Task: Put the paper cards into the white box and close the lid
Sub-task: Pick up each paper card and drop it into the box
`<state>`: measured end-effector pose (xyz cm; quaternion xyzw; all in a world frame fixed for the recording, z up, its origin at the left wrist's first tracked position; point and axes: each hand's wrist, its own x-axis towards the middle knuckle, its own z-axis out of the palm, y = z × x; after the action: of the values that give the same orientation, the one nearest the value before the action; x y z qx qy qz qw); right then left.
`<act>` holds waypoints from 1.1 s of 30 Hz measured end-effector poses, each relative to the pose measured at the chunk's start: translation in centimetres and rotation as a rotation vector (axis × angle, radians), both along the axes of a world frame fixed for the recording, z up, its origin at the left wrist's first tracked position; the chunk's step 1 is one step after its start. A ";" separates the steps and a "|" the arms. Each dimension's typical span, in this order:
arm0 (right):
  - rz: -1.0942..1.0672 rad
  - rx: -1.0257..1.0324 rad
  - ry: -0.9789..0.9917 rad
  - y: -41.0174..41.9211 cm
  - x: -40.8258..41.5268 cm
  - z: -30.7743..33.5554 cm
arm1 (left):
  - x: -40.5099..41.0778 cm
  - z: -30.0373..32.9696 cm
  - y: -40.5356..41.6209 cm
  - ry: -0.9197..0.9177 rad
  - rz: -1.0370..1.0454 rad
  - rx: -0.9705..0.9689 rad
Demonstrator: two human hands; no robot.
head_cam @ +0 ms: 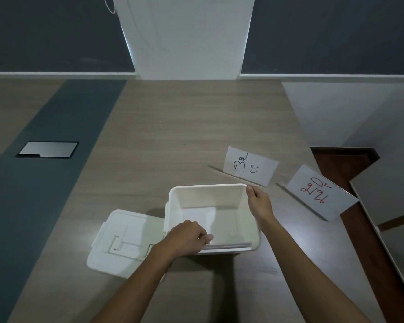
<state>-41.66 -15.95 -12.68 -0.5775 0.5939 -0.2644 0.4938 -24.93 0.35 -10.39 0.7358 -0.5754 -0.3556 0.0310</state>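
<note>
The white box (211, 215) stands open on the bench (173, 136), with some paper inside. My left hand (187, 236) pinches a card (229, 244) at the near wall; my right hand (259, 203) closes its grip on the far right corner. If I push the card carelessly, it can bend or tip the box. The lid (124, 243) lies touching the box's left side. Two more cards, black-lettered (250, 166) and red-lettered (320, 192), stand behind, nothing blocking them.

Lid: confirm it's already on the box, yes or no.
No, the lid lies flat on the table, left of the open box.
</note>
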 end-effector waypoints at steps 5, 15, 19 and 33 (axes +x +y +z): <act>0.001 -0.009 0.013 0.0 0.0 0.1 | 0.2 0.2 -0.4 0.014 0.025 -0.004; -0.014 0.017 -0.013 0.0 0.0 0.1 | 4.1 -0.6 -0.3 -0.013 0.597 -0.528; -0.023 0.056 -0.024 -0.3 0.1 0.2 | 4.9 -2.3 0.3 0.263 0.712 -0.338; 0.134 -0.600 0.517 -9.8 1.6 3.0 | 4.5 -2.1 0.0 0.558 0.750 -0.436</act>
<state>-40.09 -25.80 -9.72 -0.7811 0.5559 -0.2393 0.1535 -20.42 0.34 -12.49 0.7451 -0.3027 -0.3748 0.4612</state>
